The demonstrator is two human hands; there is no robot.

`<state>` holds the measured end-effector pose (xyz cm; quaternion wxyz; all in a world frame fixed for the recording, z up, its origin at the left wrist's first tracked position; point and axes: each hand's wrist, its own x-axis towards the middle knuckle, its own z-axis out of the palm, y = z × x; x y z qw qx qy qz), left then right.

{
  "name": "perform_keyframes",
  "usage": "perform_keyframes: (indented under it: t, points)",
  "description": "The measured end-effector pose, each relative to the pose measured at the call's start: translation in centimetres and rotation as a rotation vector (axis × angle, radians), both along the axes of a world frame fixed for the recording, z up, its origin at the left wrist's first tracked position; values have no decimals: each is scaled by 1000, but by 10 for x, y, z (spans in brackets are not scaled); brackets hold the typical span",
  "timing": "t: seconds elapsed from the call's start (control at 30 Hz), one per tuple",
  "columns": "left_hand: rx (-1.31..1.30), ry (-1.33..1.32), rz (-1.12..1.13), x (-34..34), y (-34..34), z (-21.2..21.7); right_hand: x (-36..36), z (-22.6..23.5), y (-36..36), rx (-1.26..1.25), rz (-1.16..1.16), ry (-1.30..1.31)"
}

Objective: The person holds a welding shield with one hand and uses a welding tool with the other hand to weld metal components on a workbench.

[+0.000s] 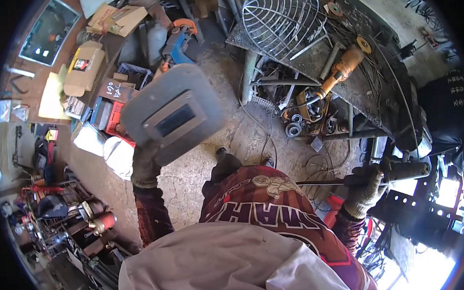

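Note:
My gloved left hand (145, 167) grips a grey hand-held welding shield (205, 100) by its lower edge. The shield has a dark rectangular window and is raised off the floor in front of me, left of centre. On the right, my gloved right hand (364, 195) is closed around a dark tool (351, 180), from which a thin dark rod points left across my shirt. The grip hides part of that tool, so its exact kind is unclear. Just beyond the right hand lies a metal pipe (410, 171); whether the glove touches it I cannot tell.
A metal workbench (301, 63) at the far right carries a wire-frame cage (282, 24) and an orange angle grinder (342, 67). Cables (265, 131) trail over the floor. Cardboard boxes (85, 68) and a red crate (115, 123) stand left. Machinery (94, 219) crowds the near left.

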<state>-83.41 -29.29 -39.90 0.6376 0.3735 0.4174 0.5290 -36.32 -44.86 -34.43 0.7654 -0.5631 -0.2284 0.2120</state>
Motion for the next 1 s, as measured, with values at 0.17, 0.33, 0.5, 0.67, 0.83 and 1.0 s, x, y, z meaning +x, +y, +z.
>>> perform_keyframes:
  t: [0.17, 0.33, 0.5, 0.67, 0.83, 1.0]
  points:
    - [40, -13, -10, -26, 36, -14, -38, -21, -12, -13, -44, -88]
    - [-32, -19, -125, -51, 83, -25, -104, -43, -2, -140, -49, -96]
    - [-48, 52, -262, -71, 127, -35, -152, -44, 28, -266, -72, -80]
    - [-41, 107, -308, -61, 150, -28, -163, -45, 52, -275, -33, -7]
    - [-97, 68, -365, -53, 166, -19, -149, -68, 72, -94, 38, 121]
    - [-37, 165, -388, -28, 170, 2, -120, -87, 93, -58, 144, 145]
